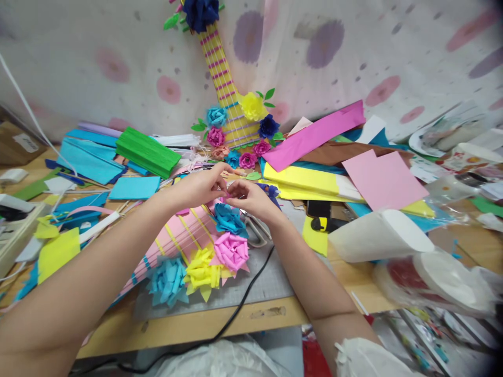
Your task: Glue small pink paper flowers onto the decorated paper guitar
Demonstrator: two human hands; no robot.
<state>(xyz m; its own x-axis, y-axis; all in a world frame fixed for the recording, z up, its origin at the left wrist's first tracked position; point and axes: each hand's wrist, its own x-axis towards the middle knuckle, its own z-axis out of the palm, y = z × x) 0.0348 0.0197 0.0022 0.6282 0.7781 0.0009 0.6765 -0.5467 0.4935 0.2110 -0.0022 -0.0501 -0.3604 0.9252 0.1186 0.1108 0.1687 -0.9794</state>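
Observation:
My left hand and my right hand meet at the middle of the table, fingertips pinched together on a small pink paper piece, mostly hidden by the fingers. Just below them lies a pink paper fan with yellow stripes. It carries a teal paper flower, a pink paper rose, a yellow paper flower and a light blue paper flower. Scissors lie under my right wrist.
A yellow striped paper fan with several flowers leans on the spotted backdrop. Green crepe paper, blue sheets, magenta paper and a pink sheet crowd the table. A black cable crosses the grey mat. Plastic bags sit right.

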